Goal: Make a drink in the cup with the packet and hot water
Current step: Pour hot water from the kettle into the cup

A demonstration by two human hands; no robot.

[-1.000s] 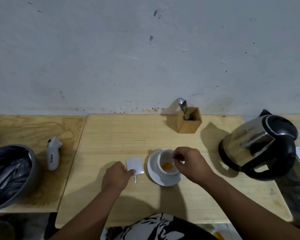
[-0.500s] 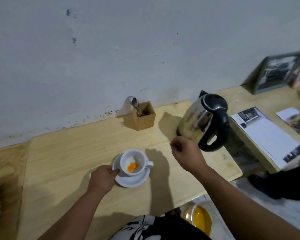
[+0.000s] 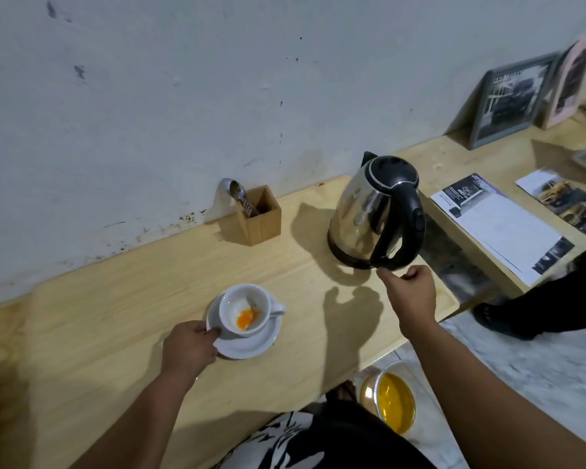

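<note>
the right hand (image 3: 410, 292) is seen just below the black handle of the kettle (image 3: 376, 211), near the right edge of the worktop (image 3: 115, 299); its fingers are curled but parted, thumb and forefinger apart, and nothing is gripped yet. the left hand (image 3: 188, 346) is clamped on the near-left rim of the saucer (image 3: 251, 346), thumb on top. the cup (image 3: 246, 311) is carried by that saucer near the middle of the worktop, its handle turned right, with orange powder lying in its bottom. the packet is not visible. a wooden holder (image 3: 259, 214) with cutlery stands by the back edge.

the pour is judged to be the next step, and scalding is the main risk: if the handle is taken low or loosely, the kettle could tip, and water could be spilled over the left hand held so close to the cup. the powder could be splashed out by a fast stream.

both forearms are stretched forward, the right wrist angled up toward the handle, the left one low and flat.
</note>
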